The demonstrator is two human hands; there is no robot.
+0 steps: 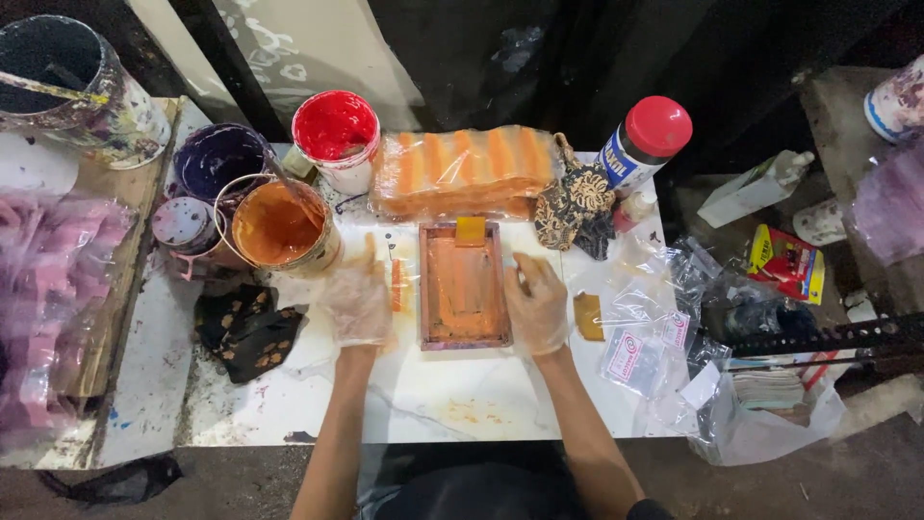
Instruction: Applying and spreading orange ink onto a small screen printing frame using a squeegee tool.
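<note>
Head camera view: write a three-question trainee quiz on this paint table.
1. True or false: both gloved hands rest beside the rectangular orange-stained wooden frame.
2. Which open round paint tub stands nearest the left hand? A) red tub B) orange tub C) dark purple tub
3. What lies just behind the frame, toward the wall?

Key:
1. True: the left hand lies at its left edge and the right hand at its right.
2. B.
3. A clear plastic-wrapped bundle of orange-striped pieces.
</note>
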